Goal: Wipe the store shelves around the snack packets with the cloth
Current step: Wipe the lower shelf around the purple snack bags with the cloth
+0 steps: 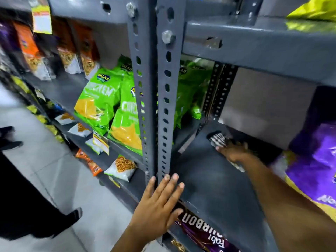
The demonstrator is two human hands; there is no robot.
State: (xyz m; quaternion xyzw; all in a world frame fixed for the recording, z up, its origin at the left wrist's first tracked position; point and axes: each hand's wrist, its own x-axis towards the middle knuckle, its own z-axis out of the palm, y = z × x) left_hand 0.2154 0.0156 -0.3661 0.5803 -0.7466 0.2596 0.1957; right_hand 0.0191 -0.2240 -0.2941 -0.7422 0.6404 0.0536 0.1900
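— Your hands?
— My left hand (160,202) lies flat, holding nothing, bracing on the slotted upright (164,106); my right hand (234,150) presses the striped cloth (217,139) deep on the bare shelf (209,179).
— Why there?
— It's clear beside the purple packets (316,166).

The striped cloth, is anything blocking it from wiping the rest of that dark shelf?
Nothing visible on the bare part. The right hand presses the black-and-white striped cloth on the dark grey metal shelf; the purple snack packet covers its right side.
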